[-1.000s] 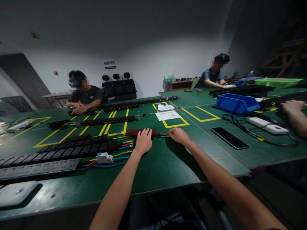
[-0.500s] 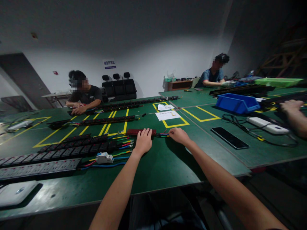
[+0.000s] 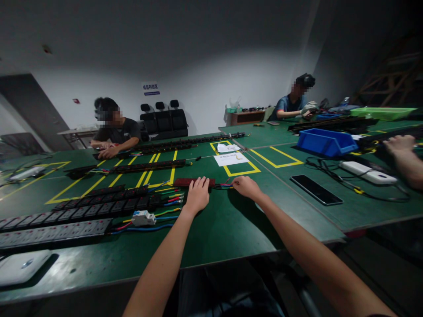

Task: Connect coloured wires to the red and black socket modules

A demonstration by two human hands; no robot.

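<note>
Grn table (image 3: 228, 237), yellow tape (image 3: 289, 165); white wall (image 3: 205, 88), blk seats (image 3: 165, 122) behind. Red strip (image 3: 182, 182) on table, L hand (image 3: 198, 194) atop, fingers slightly spread; wires (image 3: 222, 186) at strip's R end, pinched in R hand (image 3: 247, 187).

On the right, a flat black rectangular smartphone (image 3: 316, 189) lies left of a white oblong device (image 3: 367, 172), with an open blue plastic bin (image 3: 312, 144) and a shallow light-green plastic tray (image 3: 383, 114) farther off, while at far left three black padded seats (image 3: 163, 122) stand before a pale wall (image 3: 205, 92).
</note>
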